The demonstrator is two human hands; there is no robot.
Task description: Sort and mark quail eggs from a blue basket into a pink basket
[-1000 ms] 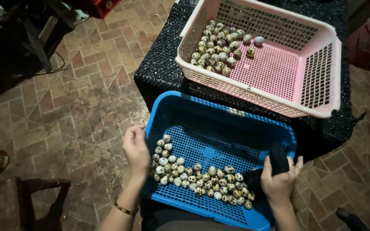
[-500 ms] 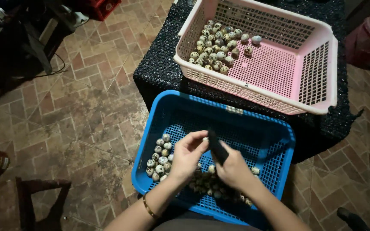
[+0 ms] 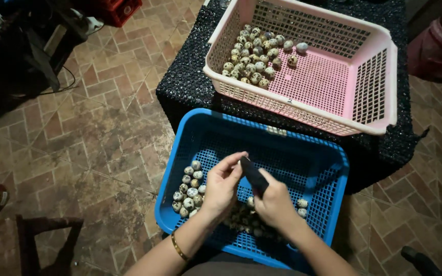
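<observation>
Below, we see the left hand and the right hand meeting over the blue basket. The right hand's fingers are wrapped around a small dark object, its upper end poking out toward the left hand, whose curled fingers touch that tip. Speckled eggs lie on the blue basket's floor, beside and beneath both hands. Beyond, a pink basket sits on the black-covered counter, with more speckled eggs heaped in its far left corner.
</observation>
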